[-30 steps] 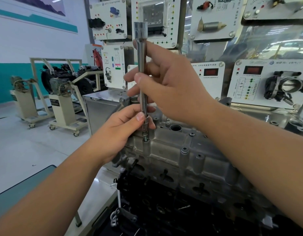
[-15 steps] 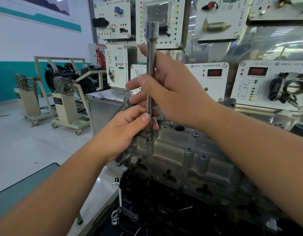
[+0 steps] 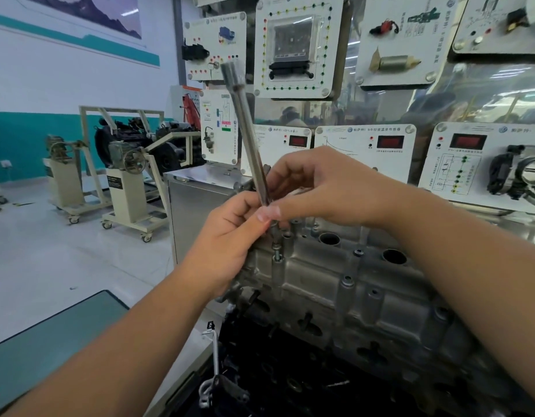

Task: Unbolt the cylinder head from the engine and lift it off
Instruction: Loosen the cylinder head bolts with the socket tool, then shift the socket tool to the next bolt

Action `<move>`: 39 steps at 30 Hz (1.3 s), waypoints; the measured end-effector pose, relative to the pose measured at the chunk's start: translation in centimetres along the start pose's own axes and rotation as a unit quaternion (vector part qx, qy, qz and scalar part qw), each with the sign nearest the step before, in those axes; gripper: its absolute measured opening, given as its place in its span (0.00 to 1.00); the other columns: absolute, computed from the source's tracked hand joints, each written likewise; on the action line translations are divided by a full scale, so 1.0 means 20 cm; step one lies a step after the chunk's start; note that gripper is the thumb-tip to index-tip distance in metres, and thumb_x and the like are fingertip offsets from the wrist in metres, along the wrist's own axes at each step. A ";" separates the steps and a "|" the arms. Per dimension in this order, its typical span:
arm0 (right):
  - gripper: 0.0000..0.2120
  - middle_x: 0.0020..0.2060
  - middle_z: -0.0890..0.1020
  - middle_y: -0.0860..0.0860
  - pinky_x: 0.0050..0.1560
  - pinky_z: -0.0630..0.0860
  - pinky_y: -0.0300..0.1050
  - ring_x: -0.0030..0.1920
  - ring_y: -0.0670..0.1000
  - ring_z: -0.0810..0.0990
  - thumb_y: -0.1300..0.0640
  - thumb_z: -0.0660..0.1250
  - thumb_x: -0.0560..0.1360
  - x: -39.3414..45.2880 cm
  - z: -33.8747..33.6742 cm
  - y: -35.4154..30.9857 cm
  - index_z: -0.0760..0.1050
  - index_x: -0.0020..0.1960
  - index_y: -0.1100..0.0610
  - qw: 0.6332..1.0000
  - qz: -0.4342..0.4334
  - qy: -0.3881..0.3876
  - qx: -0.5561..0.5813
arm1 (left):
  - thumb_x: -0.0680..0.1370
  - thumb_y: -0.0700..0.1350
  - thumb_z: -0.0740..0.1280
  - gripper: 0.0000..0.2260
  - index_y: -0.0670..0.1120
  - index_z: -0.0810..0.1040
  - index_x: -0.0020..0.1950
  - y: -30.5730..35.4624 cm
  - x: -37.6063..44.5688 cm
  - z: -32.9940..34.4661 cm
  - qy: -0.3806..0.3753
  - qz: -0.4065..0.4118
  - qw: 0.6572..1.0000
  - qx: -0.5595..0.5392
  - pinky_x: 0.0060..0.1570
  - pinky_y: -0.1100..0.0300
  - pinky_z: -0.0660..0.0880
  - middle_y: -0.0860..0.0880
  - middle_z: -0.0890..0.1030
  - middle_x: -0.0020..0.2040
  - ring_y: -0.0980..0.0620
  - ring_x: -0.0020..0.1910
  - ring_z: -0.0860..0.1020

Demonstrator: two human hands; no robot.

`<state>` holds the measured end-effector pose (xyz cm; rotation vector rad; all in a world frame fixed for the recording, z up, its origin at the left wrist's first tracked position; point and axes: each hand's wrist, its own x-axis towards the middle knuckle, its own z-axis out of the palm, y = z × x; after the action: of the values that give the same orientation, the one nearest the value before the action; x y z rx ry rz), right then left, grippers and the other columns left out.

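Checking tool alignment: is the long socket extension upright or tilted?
Tilted. The extension leans top-left while both hands pinch its lower end above the bolt.

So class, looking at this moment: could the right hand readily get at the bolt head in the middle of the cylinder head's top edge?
Probably yes: the bolt sits exposed just below the right hand, though that hand grips the extension bar.
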<state>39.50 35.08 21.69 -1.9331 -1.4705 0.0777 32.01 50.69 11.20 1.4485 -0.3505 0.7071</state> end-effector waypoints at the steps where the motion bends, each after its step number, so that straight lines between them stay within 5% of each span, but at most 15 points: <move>1: 0.13 0.45 0.87 0.49 0.54 0.83 0.47 0.48 0.50 0.86 0.59 0.79 0.70 0.00 -0.01 0.01 0.80 0.52 0.55 1.000 0.008 -0.015 0.006 | 0.73 0.58 0.74 0.06 0.57 0.85 0.45 0.00 0.01 0.00 0.008 0.006 1.000 -0.012 0.45 0.58 0.78 0.52 0.84 0.42 0.54 0.42 0.80; 4: 0.17 0.48 0.87 0.50 0.60 0.80 0.53 0.50 0.50 0.86 0.59 0.79 0.70 0.01 -0.01 0.05 0.79 0.56 0.55 0.995 0.046 -0.080 -0.023 | 0.77 0.49 0.69 0.07 0.58 0.85 0.42 0.03 0.06 0.00 0.037 0.023 0.998 -0.042 0.41 0.59 0.75 0.53 0.83 0.39 0.56 0.38 0.79; 7: 0.16 0.47 0.87 0.46 0.59 0.78 0.39 0.49 0.42 0.85 0.56 0.80 0.70 0.01 0.03 0.06 0.81 0.56 0.54 0.987 0.055 -0.131 -0.074 | 0.78 0.47 0.66 0.09 0.54 0.83 0.41 0.08 0.12 -0.01 0.055 0.021 0.997 -0.041 0.35 0.64 0.73 0.51 0.83 0.38 0.56 0.33 0.75; 9: 0.14 0.46 0.86 0.43 0.51 0.74 0.28 0.47 0.37 0.82 0.53 0.79 0.70 0.01 0.06 0.06 0.82 0.55 0.51 0.981 0.037 -0.132 -0.135 | 0.78 0.49 0.66 0.05 0.50 0.79 0.44 0.09 0.15 -0.01 0.067 0.004 0.998 -0.017 0.33 0.65 0.73 0.51 0.83 0.38 0.57 0.31 0.73; 15: 0.09 0.42 0.83 0.39 0.48 0.72 0.30 0.46 0.39 0.79 0.52 0.78 0.72 0.01 0.10 0.06 0.85 0.52 0.49 0.970 -0.008 -0.113 -0.214 | 0.79 0.50 0.66 0.08 0.49 0.76 0.43 0.07 0.23 0.02 0.093 -0.047 0.995 -0.014 0.35 0.60 0.70 0.51 0.82 0.36 0.55 0.30 0.72; 18: 0.06 0.37 0.85 0.43 0.46 0.76 0.30 0.40 0.40 0.82 0.58 0.79 0.71 0.01 0.07 0.04 0.85 0.46 0.52 0.990 -0.014 -0.063 -0.127 | 0.84 0.46 0.63 0.09 0.48 0.76 0.44 0.03 0.26 0.05 0.109 -0.078 0.989 -0.055 0.42 0.53 0.73 0.47 0.79 0.36 0.50 0.35 0.74; 21: 0.07 0.36 0.86 0.46 0.42 0.80 0.35 0.36 0.41 0.83 0.60 0.80 0.70 0.00 -0.01 0.04 0.84 0.43 0.51 0.998 -0.047 0.051 0.003 | 0.83 0.47 0.63 0.07 0.44 0.76 0.50 0.00 0.28 0.05 0.107 -0.090 0.988 -0.059 0.50 0.46 0.72 0.41 0.77 0.47 0.44 0.46 0.75; 26: 0.12 0.32 0.85 0.49 0.42 0.82 0.44 0.34 0.46 0.82 0.51 0.78 0.65 0.03 -0.04 0.10 0.83 0.43 0.57 0.978 -0.010 0.159 0.135 | 0.85 0.45 0.62 0.05 0.48 0.75 0.51 -0.03 0.33 0.06 0.107 -0.108 0.988 0.002 0.30 0.62 0.70 0.55 0.78 0.31 0.56 0.27 0.71; 31: 0.02 0.31 0.85 0.49 0.41 0.83 0.45 0.33 0.45 0.83 0.60 0.75 0.75 0.04 0.02 0.15 0.83 0.45 0.58 0.982 0.069 0.145 0.097 | 0.85 0.47 0.61 0.07 0.49 0.75 0.49 -0.05 0.36 0.06 0.091 -0.133 0.986 0.030 0.28 0.62 0.70 0.55 0.76 0.30 0.58 0.27 0.71; 39: 0.05 0.31 0.85 0.52 0.36 0.81 0.39 0.33 0.46 0.84 0.58 0.76 0.74 -0.15 -0.03 0.02 0.83 0.43 0.59 0.967 0.157 0.194 0.043 | 0.84 0.47 0.62 0.06 0.49 0.76 0.49 -0.08 0.38 0.06 0.045 -0.142 0.985 0.083 0.25 0.65 0.67 0.55 0.76 0.32 0.60 0.25 0.70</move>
<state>39.00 32.15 20.94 -1.9587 -0.8877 -0.0903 38.91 51.22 14.78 1.5788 -0.0117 0.5777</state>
